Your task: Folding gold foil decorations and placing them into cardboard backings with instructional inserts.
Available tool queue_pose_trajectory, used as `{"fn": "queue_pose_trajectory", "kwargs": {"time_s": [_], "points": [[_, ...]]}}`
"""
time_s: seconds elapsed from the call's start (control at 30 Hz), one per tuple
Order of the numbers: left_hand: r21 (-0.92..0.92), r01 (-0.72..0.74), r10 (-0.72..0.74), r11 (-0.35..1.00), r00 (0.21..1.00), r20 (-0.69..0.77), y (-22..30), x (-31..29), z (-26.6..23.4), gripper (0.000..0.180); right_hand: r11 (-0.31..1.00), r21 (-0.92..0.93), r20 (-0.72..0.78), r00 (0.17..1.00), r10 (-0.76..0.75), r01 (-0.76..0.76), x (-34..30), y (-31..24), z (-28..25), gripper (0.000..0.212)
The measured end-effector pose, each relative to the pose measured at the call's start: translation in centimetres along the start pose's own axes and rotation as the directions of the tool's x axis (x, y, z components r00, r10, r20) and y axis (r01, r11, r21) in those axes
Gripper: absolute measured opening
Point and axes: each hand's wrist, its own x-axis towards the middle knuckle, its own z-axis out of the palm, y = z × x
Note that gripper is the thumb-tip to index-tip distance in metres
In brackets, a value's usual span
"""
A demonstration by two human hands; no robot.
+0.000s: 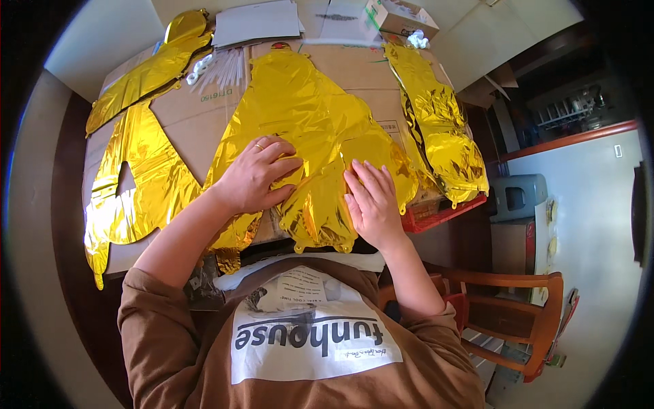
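A flat, uninflated gold foil balloon (286, 102) lies in front of me on the cardboard-covered table. My left hand (257, 176) rests on its middle, fingers a little bent and apart, with a ring on one finger. On the balloon's right side, near its lower part, my right hand (371, 204) lies with its fingers stretched out over the foil. Neither hand visibly grips anything. Both touch the wrinkled, folded-looking lower part of the balloon, whose tabbed edge reaches the table's near edge.
More flat gold foil balloons lie at the left (153, 174), far left (146, 71) and right (443, 129). White sheets (257, 24), clear straws (223, 71) and an open carton (402, 17) sit at the back. A red crate (443, 213) and a wooden chair (507, 317) stand at right.
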Motion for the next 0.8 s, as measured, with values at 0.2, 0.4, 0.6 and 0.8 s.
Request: {"fn": "queue_pose_trajectory", "kwargs": {"time_s": [0.2,0.4,0.6,0.8], "points": [[0.014,0.001,-0.001,1.000,1.000,0.003,-0.1,0.0,0.1,0.048,0.996,-0.083,0.026,0.999,-0.028,0.030,0.1,-0.2,-0.2,0.043],[-0.003,-0.007,0.007,1.000,1.000,-0.005,0.0,0.1,-0.1,0.049,0.994,-0.092,0.059,0.997,-0.052,0.057,0.3,-0.1,-0.6,0.045],[0.005,-0.005,0.005,1.000,1.000,0.005,0.1,0.1,-0.1,0.048,0.999,-0.039,0.095,0.995,-0.029,0.033,0.7,-0.1,-1.2,0.045],[-0.004,-0.002,0.002,1.000,1.000,0.005,0.1,0.1,-0.1,0.046,0.998,-0.055,0.121,0.992,-0.037,0.044,0.8,0.2,-1.2,0.045]]}}
